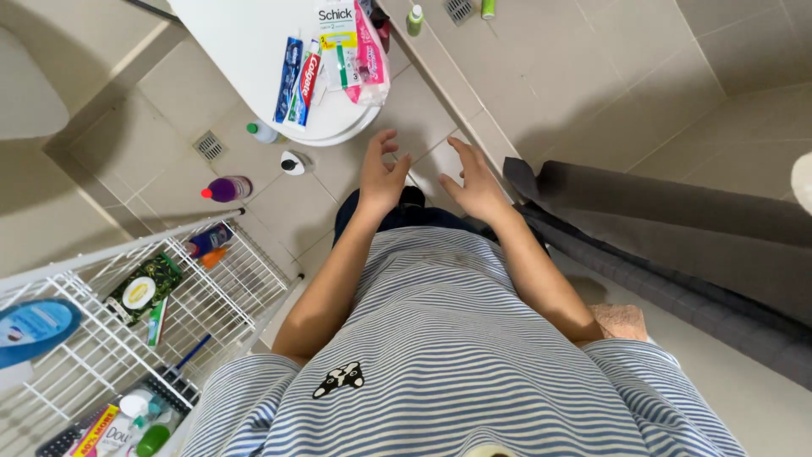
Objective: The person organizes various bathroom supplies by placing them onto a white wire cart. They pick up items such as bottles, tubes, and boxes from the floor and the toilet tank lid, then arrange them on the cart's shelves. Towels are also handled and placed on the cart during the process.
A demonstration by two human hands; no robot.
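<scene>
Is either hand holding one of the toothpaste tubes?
No: both the left hand and right hand are empty, open above the floor, while the toothpaste tubes lie on the white lid.

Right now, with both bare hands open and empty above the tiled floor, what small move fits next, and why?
Probably the left hand reaching forward to the blue-and-red toothpaste tubes on the closed white toilet lid. Both it and the right hand hold nothing, fingers spread, and those tubes lie just ahead of the left fingertips, nearer than the razor packs.
</scene>
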